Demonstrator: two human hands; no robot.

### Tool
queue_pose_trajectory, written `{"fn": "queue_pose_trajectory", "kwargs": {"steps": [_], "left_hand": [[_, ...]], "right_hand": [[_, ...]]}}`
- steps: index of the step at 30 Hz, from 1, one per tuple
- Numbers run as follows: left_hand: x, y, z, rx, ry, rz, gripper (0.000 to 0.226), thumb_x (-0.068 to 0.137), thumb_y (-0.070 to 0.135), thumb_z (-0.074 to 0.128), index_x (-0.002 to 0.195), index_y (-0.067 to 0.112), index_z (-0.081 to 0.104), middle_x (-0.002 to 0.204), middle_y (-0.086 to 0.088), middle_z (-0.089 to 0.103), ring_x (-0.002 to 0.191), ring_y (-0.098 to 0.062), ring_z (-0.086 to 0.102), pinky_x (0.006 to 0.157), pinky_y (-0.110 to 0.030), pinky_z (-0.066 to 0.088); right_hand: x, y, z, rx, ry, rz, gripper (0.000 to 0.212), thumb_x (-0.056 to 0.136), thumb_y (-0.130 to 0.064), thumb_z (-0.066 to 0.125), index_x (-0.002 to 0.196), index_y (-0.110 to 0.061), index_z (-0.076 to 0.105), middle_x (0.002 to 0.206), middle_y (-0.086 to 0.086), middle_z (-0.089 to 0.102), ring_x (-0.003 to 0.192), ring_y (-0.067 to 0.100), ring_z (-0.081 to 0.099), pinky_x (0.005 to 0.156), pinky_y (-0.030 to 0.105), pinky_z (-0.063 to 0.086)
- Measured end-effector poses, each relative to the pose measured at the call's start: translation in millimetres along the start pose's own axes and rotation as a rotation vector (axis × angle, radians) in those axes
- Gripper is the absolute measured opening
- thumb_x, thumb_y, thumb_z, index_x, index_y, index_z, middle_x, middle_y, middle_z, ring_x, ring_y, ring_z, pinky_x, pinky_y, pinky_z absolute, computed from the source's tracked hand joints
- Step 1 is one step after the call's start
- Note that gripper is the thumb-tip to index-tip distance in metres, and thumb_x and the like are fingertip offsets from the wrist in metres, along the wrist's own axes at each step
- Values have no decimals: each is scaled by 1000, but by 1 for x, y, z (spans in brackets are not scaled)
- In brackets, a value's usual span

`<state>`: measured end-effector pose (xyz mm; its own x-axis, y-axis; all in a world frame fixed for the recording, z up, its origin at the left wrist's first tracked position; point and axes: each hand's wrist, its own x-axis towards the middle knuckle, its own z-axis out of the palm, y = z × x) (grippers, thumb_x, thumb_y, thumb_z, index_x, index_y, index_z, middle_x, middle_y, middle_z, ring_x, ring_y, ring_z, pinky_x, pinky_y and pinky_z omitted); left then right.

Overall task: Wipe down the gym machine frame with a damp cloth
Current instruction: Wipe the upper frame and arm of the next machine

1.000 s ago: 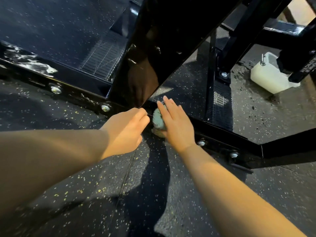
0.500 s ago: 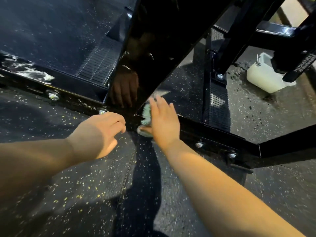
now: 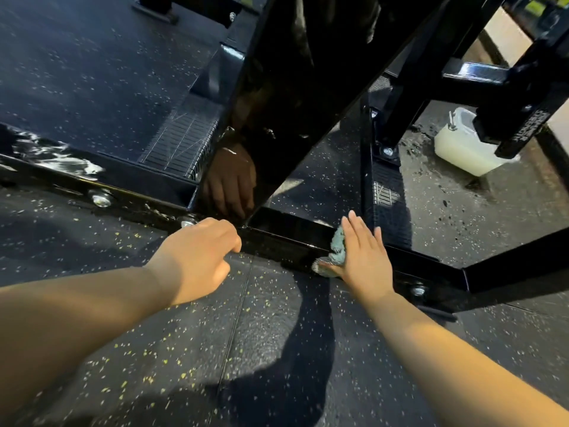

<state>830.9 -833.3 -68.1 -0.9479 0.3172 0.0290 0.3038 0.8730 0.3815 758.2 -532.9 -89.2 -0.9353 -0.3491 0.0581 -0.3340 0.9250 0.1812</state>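
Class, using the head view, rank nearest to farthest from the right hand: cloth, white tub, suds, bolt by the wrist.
1. Cloth, under the right hand.
2. Bolt, just right of the wrist.
3. Tub, upper right, beyond the frame.
4. Suds, far left on the frame.

You were in a gym: speckled black rubber flooring spread from 6 o'clock round to 10 o'clock, and a heavy, glossy black steel machine frame stood on it, its base rail fastened with large bolts. Ribbed tread plates lay at 11 and 1 o'clock, and a white plastic tub sat on the floor at 2 o'clock.
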Motion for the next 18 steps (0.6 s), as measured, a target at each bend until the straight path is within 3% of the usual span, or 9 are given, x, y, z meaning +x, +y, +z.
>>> {"fn": "queue_pose_trajectory", "kwargs": {"steps": [3,5,6,8,12,16,18], "left_hand": [[-4,-1,-6,42,-38,-16,37,52,9,80,85,19,65,85,7,63,73,-14,61,56,-10,30],[-2,5,-4,-8,-40,-81,28,73,13,65,99,19,63,102,8,60,92,-15,57,65,-20,38],[0,5,1,-25,-50,-110,28,80,18,51,106,19,61,109,8,57,100,-15,53,73,-25,41],[1,10,0,-70,-33,-62,38,74,23,39,103,17,63,106,5,59,100,-18,53,78,-31,45],[17,32,-2,22,-45,132,30,67,23,43,84,18,67,88,1,66,81,-20,65,68,-28,55],[32,56,9,7,-27,269,33,71,21,42,90,17,68,97,2,65,91,-17,61,72,-28,56],[40,68,13,56,-12,304,30,69,19,54,95,13,69,103,-3,65,98,-20,61,73,-32,57]], "right_hand": [[26,-57,-11,67,54,-72,104,68,-60,73,145,-3,33,151,13,35,140,28,34,115,48,21],[44,-104,-15,108,43,-125,102,75,-59,69,149,-5,25,154,12,27,143,26,25,116,46,18],[50,-120,-16,143,69,-127,100,73,-54,73,147,-3,30,152,14,31,141,28,30,115,48,22],[56,-138,-16,242,78,-163,90,73,-43,77,143,-2,39,148,17,38,138,30,35,114,51,26],[37,-91,-6,183,72,-285,77,90,-20,63,152,-12,19,160,7,15,147,23,15,118,45,3],[0,-5,4,136,42,-170,89,71,-15,82,146,-8,36,153,9,34,139,28,36,112,47,13],[-19,39,5,120,-25,-81,91,75,-15,78,150,-10,27,157,7,23,144,27,25,115,41,8]]}}
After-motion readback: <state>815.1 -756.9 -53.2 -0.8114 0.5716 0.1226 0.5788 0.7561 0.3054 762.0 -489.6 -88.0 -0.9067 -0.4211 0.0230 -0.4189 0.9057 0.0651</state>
